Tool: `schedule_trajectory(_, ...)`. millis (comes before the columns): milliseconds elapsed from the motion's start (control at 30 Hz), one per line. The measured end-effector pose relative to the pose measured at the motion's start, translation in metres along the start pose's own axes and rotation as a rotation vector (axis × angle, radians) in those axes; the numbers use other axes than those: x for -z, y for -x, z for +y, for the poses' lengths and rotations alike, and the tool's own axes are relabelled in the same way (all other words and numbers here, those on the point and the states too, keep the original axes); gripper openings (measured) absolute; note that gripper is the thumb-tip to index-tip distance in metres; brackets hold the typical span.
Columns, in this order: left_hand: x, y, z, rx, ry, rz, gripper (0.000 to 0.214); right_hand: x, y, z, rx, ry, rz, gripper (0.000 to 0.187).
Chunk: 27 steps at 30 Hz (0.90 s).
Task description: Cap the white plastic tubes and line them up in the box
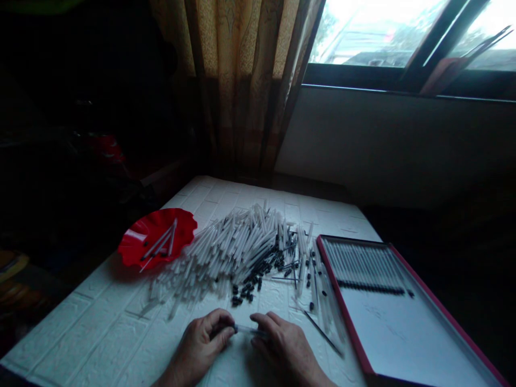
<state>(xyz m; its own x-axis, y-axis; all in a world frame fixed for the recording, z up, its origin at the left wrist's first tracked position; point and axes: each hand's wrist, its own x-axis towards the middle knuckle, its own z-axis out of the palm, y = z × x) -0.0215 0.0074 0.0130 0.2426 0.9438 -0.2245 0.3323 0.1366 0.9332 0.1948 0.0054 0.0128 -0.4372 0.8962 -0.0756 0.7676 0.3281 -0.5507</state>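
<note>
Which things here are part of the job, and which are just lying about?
Job: left hand, right hand, clear tube held between them, tube pile, black bits, red dish, red-framed tray.

Lying about: curtain, window.

Left hand [199, 344] curls inward; right hand [284, 344] curls toward it.
</note>
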Motion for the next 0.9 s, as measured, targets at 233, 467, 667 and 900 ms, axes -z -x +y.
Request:
schedule_trajectory(233,0.001,-0.001,-0.002,-0.007,0.007,0.013,0.013,0.003,0.002,0.000,-0.051,-0.020,0.029,0.022)
schedule_trajectory(467,0.001,-0.001,-0.002,0.025,0.051,0.002,0.018,0.005,0.002,0.003,0.003,-0.016,0.038,0.031)
schedule_trajectory(667,0.001,-0.001,0.001,0.030,0.099,0.027,0.023,0.004,0.004,0.005,-0.066,-0.022,0.047,0.028)
schedule_trajectory(900,0.003,-0.002,0.000,0.031,0.098,0.048,0.024,0.012,0.003,0.001,-0.010,0.042,0.035,0.018)
